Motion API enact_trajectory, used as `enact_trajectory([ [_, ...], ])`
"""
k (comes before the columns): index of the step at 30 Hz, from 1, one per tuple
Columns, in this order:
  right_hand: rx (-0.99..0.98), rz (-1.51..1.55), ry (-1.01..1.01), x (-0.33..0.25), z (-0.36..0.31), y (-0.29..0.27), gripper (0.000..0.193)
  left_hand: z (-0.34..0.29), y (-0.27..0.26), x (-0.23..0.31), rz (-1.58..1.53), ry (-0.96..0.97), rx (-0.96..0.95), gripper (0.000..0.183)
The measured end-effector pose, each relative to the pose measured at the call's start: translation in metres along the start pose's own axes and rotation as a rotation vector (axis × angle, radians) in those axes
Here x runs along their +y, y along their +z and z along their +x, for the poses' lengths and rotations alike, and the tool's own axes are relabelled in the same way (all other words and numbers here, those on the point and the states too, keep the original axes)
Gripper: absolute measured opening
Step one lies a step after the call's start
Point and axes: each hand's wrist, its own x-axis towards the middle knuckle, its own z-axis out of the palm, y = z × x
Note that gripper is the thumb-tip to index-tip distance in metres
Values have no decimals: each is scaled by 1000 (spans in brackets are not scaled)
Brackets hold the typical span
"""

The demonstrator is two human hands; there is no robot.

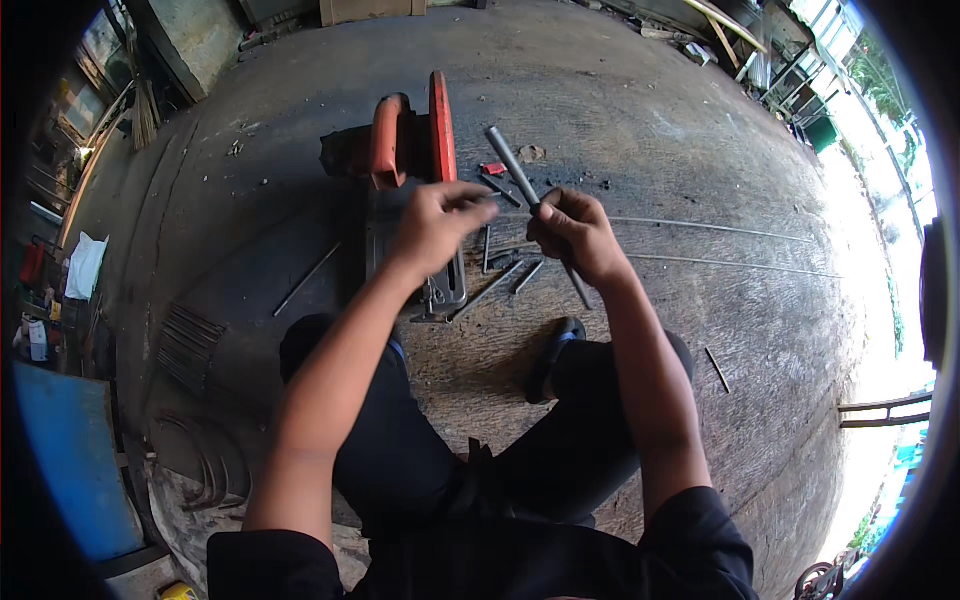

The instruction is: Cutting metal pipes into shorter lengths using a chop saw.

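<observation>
Rod (512, 165) — right hand (580, 235) clamped round it, left hand (438, 228) apart — grip unclear.

Fingers (472, 212) on the left hand (432, 228) look blurred.

The saw (386, 155) stands left of the held rod (513, 166).

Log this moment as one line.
right hand: gripping metal rod | left hand: blurred, grip unclear, near red-handled machine | short rods: on floor
</observation>
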Motion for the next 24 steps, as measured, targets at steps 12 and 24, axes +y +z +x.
enact_trajectory([
  [12, -30, 287, 13, 6, 24, 33, 19, -1, 11, 7, -260, 204, -19, 18],
  [24, -94, 819, -18, 2, 40, 31, 17, 12, 15, -12, -249, 176, 158, 24],
])
